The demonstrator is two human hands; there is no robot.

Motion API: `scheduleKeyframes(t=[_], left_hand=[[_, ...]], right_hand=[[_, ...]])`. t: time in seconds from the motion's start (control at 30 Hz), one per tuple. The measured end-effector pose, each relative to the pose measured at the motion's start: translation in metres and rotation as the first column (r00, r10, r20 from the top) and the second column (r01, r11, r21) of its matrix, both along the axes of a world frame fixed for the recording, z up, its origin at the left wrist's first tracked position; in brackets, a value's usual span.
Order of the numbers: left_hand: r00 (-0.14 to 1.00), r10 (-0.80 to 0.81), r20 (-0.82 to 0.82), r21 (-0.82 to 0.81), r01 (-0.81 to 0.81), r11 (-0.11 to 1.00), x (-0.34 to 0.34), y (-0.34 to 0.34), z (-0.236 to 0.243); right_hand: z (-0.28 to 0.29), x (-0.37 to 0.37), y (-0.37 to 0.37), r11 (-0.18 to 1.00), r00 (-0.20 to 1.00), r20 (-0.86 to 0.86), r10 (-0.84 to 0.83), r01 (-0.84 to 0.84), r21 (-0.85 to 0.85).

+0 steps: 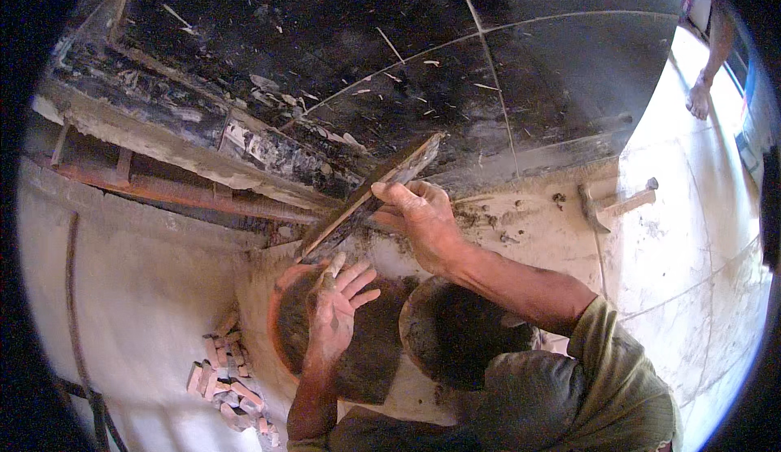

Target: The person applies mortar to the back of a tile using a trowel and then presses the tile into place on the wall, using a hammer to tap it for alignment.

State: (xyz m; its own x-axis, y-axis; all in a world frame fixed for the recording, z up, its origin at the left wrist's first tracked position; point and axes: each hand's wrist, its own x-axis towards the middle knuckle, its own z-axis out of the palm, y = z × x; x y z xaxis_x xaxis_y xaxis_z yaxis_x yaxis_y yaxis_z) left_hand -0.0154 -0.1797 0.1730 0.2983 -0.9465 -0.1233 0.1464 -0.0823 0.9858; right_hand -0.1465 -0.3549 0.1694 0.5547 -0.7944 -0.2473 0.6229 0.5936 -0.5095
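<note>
My right hand [419, 216] grips a long, narrow strip [370, 196], dark on its face with a tan edge, pinched between thumb and fingers near its middle. The strip slants from its upper right end, over the black tiled surface [569, 69], to its lower left end. Just below that lower end is my left hand [333, 310], palm up and fingers spread, holding nothing. Whether its thumb touches the strip I cannot tell. Beneath my hands sit an orange-rimmed round basin [281, 334] with dark contents and a second dark round pan [419, 330].
A hammer [622, 204] lies on the pale floor at the right. Broken brick pieces [232, 383] are heaped at the lower left. A rough mortar ledge [187, 155] runs along the left side of the tiles. Another person's bare limb [700, 98] shows at the upper right.
</note>
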Motion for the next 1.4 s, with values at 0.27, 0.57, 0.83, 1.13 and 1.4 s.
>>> scheduleKeyframes(t=[0.27,0.57,0.83,1.13,1.4], left_hand=[[0.992,-0.062,-0.105,-0.031,0.059,0.998,-0.002,-0.003,-0.006],[0.982,-0.139,-0.125,-0.003,0.14,0.99,-0.002,-0.003,-0.017],[0.982,-0.132,-0.132,-0.006,0.133,0.991,-0.007,-0.008,-0.018],[0.979,-0.068,-0.191,0.097,0.088,0.991,-0.012,-0.009,-0.014],[0.974,-0.149,-0.169,0.112,0.169,0.979,-0.013,-0.005,-0.012]], right_hand=[[-0.006,0.005,-0.003,0.946,0.96,-0.22,-0.171,0.099,-0.307],[-0.025,0.017,-0.009,0.883,0.894,-0.341,-0.291,0.113,-0.455],[-0.027,0.021,-0.007,0.892,0.903,-0.32,-0.285,0.128,-0.434],[-0.03,0.019,-0.007,0.788,0.808,-0.426,-0.407,0.074,-0.611],[-0.024,0.011,-0.006,0.687,0.767,-0.43,-0.476,0.018,-0.727]])
